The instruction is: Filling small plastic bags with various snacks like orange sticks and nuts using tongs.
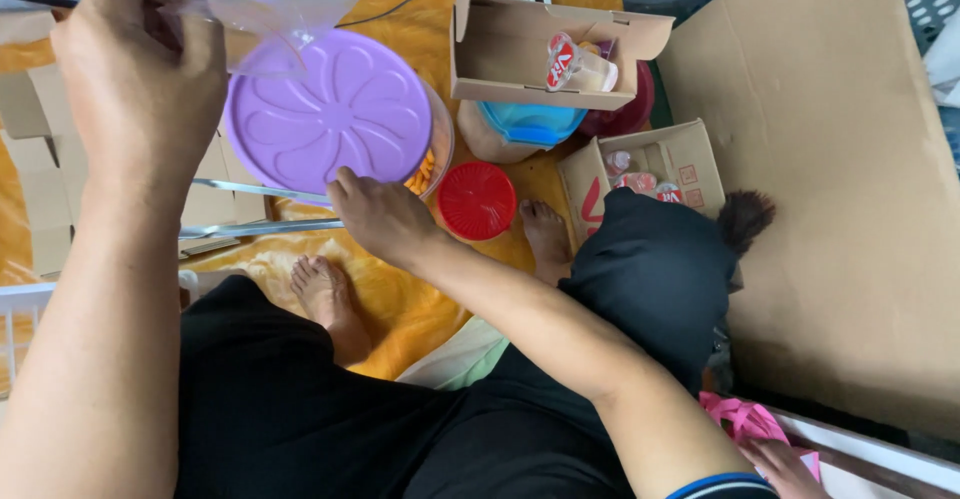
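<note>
Red round lid (pixel 477 200) on orange cloth (pixel 400 304). Open cardboard box (pixel 545 49) holding a small bottle (pixel 578 67) (lying sideways). Blue-lidded container (pixel 530 123) just below it.

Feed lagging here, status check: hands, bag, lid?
Left hand raised, pinching clear plastic bag. Right hand at purple lid edge, over snack container. Red lid alongside, clear.

Orange floor cloth (pixel 400 304), flattened cardboard sheet (pixel 830 189)
</note>
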